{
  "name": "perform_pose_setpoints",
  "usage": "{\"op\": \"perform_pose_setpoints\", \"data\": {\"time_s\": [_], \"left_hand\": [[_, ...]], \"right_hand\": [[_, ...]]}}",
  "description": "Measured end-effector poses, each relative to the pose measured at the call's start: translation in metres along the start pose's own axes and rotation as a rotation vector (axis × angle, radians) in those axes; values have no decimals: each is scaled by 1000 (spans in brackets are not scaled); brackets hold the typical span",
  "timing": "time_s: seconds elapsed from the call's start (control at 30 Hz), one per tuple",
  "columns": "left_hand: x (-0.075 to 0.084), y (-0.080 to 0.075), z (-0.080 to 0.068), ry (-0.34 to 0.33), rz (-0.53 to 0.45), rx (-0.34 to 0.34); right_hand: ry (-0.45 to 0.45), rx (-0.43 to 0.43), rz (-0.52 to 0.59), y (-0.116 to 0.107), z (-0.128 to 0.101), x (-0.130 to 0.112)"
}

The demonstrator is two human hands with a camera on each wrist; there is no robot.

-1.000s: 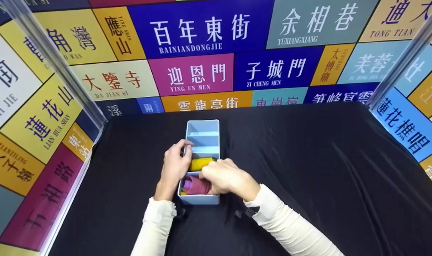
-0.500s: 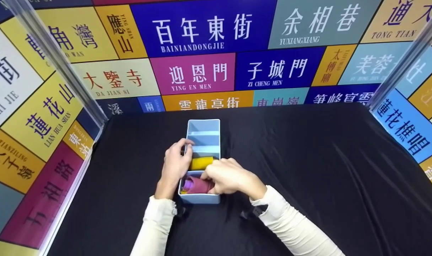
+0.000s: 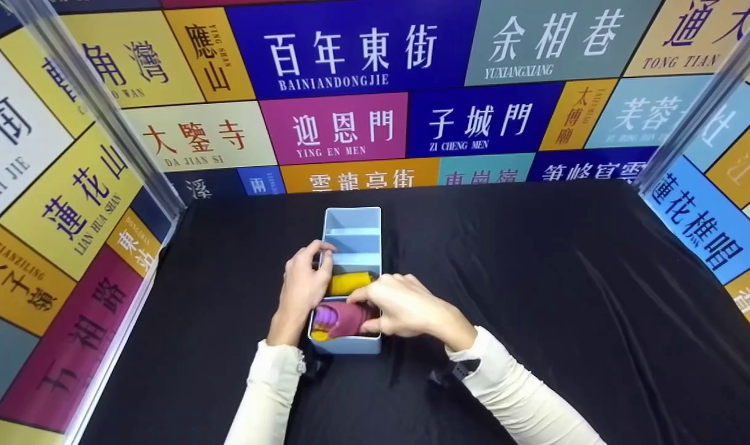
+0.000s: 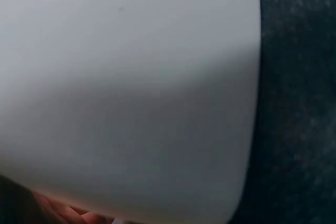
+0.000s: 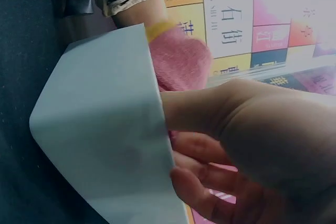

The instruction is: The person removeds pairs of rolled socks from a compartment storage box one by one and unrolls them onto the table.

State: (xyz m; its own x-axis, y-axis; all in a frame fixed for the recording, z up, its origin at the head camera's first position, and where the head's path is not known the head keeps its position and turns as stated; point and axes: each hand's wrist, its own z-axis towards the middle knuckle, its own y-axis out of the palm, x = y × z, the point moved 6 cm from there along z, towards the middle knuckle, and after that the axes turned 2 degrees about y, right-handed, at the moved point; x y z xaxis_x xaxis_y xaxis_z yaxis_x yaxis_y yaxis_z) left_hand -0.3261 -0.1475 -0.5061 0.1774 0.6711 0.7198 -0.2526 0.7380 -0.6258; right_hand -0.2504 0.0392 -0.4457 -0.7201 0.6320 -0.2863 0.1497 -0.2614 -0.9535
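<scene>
At nine o'clock of the scene: wall panels [image 3: 54, 204] printed with coloured street-name signs, running round the back to the three o'clock side.

Left hand [image 3: 305, 285] — rests against the left wall of the divided box [image 3: 353, 224], fingers curled over its rim, thumb side toward the far compartments; it grips the box wall. In the left wrist view the pale box wall [image 4: 131, 87] fills nearly the whole picture, with only a sliver of skin at the lower edge.

Divided box, pale blue, long axis running twelve to six o'clock, standing on the black-draped table [image 3: 566, 296]. Two far compartments at twelve o'clock; next toward the person, a compartment with a yellow rolled cloth [image 3: 348, 283]; nearest compartment, at six o'clock, holds a maroon rolled cloth [image 3: 344, 319] with a purple fold and a yellow edge showing on its left.

Right hand [image 3: 406, 309] — over the box's right wall, fingers bent down into the nearest compartment and pressing on the maroon rolled cloth. The right wrist view shows curled fingers [image 5: 199, 182] behind the box wall, pink fabric just beyond.

Cream sleeves [image 3: 523, 402] cover both forearms.
</scene>
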Motion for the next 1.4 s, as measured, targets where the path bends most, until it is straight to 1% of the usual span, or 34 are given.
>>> {"op": "perform_pose_setpoints", "data": {"time_s": [0.17, 0.33, 0.43, 0.67, 0.93, 1.0, 1.1, 1.2, 1.4], "left_hand": [[0, 0, 0, -6, -10, 2], [1, -1, 0, -4, -11, 3], [1, 0, -1, -1, -10, 4], [0, 1, -1, -8, -11, 5], [2, -1, -2, -2, -15, -5], [1, -1, -2, -9, -9, -6], [1, 0, -1, -19, 1, -7], [1, 0, -1, -17, 5, -3], [1, 0, -1, -5, 10, 7]], "right_hand": [[-22, 56, 70, -9, -7, 1], [-53, 84, 172, -11, -12, 2], [-66, 86, 216, -11, -15, 3], [-44, 72, 308, -8, -19, 9], [-95, 110, 456, -6, -19, 12], [-105, 135, 467, -6, -20, 14], [-109, 186, 454, -8, -21, 18], [-108, 235, 457, -12, -23, 22], [-100, 295, 527, -16, -27, 29]]}}
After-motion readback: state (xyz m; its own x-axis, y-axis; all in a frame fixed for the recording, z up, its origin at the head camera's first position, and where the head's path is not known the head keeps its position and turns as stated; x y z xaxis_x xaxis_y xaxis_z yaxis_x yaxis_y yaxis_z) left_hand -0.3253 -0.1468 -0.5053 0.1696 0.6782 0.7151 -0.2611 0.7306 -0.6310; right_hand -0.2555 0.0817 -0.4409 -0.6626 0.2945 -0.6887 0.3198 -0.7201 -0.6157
